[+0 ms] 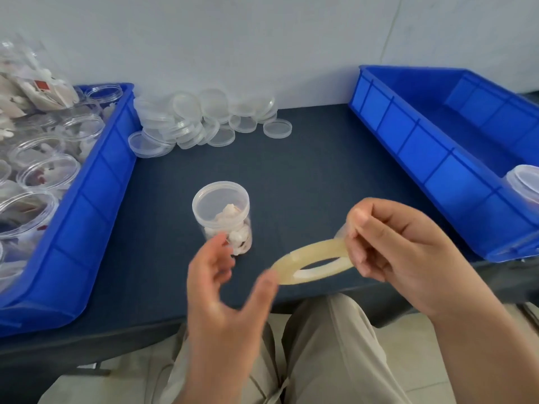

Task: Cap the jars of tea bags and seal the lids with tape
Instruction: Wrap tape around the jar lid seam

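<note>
Pinching a yellowish tape roll [318, 246] in our right hand [388, 243], we hold our left hand [224, 301] open, probably to tape the capped clear jar [223, 217].

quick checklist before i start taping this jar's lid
1. Lid on jar: ok, it covers the mouth.
2. Lid fully seated: cannot tell from this angle.
3. Tape roll in hand: ok, right hand pinches it.
4. Tape end peeled free: cannot tell, blurred.
5. Left hand free: ok, open, holding nothing, near the jar.
6. Room in right bin: ok, one other jar there, bare floor showing.
</note>
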Available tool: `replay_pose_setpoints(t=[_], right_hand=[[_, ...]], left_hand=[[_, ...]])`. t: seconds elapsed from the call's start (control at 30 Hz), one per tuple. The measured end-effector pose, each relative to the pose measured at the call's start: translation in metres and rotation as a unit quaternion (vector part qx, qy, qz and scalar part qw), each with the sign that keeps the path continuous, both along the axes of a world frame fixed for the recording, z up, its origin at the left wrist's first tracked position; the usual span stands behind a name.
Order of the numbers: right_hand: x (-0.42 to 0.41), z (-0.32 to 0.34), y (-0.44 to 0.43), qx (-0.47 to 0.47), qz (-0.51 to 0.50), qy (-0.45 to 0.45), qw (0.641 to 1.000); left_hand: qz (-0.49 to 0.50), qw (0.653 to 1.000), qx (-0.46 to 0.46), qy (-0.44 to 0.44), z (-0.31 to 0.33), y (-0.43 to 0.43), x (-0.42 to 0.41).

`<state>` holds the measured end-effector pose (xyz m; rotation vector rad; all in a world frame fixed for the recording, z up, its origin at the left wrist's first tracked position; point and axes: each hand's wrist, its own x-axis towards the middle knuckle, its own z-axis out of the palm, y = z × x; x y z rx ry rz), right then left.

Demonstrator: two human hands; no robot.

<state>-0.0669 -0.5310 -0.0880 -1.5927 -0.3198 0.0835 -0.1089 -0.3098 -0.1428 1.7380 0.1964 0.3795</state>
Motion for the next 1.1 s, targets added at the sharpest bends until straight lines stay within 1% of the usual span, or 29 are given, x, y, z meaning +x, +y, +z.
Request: replay_pose_setpoints(t=[0.03,0.07,0.1,0.13,0.17,0.2,0.27,0.3,0.37,0.43,0.5,0.57,0.6,0.63,0.67,0.7,0.73,0.8,0.87,0.93,0.97,1.03,1.1], right_hand=[[0.000,-0.001,0.002,-0.030,0.001,0.005,1.000],[-0.001,-0.001,0.005,-0.055,0.005,0.009,0.998],[-0.001,-0.002,0.008,-0.071,0.013,0.010,0.997],[-0.002,-0.002,0.011,-0.076,0.021,0.008,0.997],[-0.002,-0.002,0.014,-0.065,0.025,0.006,0.998],[-0.001,-0.002,0.014,-0.044,0.017,0.005,0.999],[0.001,-0.001,0.011,-0.005,-0.018,0.011,1.000],[0.002,-0.001,0.009,-0.003,-0.037,0.012,0.999],[0.003,-0.003,0.009,0.009,-0.052,0.019,0.998],[0.004,-0.010,0.014,0.067,-0.030,0.057,0.996],[0.004,-0.018,0.021,0.117,0.011,0.095,0.989],[0.005,-0.019,0.026,0.121,0.027,0.148,0.981],[0.005,-0.018,0.027,0.085,0.022,0.167,0.982],[0.004,-0.017,0.027,0.030,0.022,0.171,0.985],[0.004,-0.017,0.026,-0.018,0.038,0.169,0.985],[0.004,-0.017,0.025,-0.044,0.064,0.170,0.982],[0.004,-0.018,0.024,-0.049,0.091,0.177,0.979],[0.007,-0.015,0.021,-0.024,0.149,0.212,0.965],[0.010,-0.013,0.019,0.011,0.204,0.276,0.939],[0.013,-0.015,0.017,0.040,0.230,0.313,0.921],[0.015,-0.017,0.017,0.048,0.229,0.316,0.919],[0.016,-0.023,0.018,0.037,0.200,0.308,0.929],[0.015,-0.026,0.019,-0.019,0.153,0.272,0.950]], left_hand=[[-0.047,0.992,0.091,-0.079,-0.002,-0.004,0.002],[-0.099,0.975,0.166,-0.112,-0.003,-0.007,0.006],[-0.147,0.957,0.225,-0.114,0.000,-0.011,0.012],[-0.172,0.941,0.272,-0.100,0.002,-0.017,0.018],[-0.182,0.930,0.304,-0.094,0.004,-0.021,0.025],[-0.193,0.924,0.316,-0.098,0.005,-0.024,0.031],[-0.211,0.925,0.291,-0.124,0.003,-0.023,0.042],[-0.216,0.930,0.265,-0.134,0.002,-0.020,0.047],[-0.233,0.945,0.191,-0.126,0.000,-0.011,0.055],[-0.257,0.955,0.110,-0.097,0.002,-0.008,0.060],[-0.270,0.958,0.066,-0.077,0.004,-0.010,0.061],[-0.272,0.956,0.062,-0.086,0.001,-0.010,0.061],[-0.270,0.957,0.064,-0.089,-0.001,-0.009,0.061],[-0.270,0.956,0.068,-0.094,-0.002,-0.009,0.060],[-0.271,0.954,0.077,-0.102,-0.004,-0.009,0.060],[-0.267,0.952,0.092,-0.116,-0.007,-0.010,0.059],[-0.256,0.951,0.110,-0.131,-0.010,-0.010,0.059],[-0.231,0.950,0.139,-0.157,-0.018,-0.011,0.061],[-0.217,0.947,0.162,-0.170,-0.024,-0.013,0.061],[-0.210,0.946,0.178,-0.170,-0.024,-0.014,0.061],[-0.209,0.948,0.174,-0.165,-0.023,-0.013,0.061],[-0.212,0.951,0.162,-0.154,-0.022,-0.013,0.060],[-0.202,0.953,0.167,-0.149,-0.023,-0.012,0.059]])
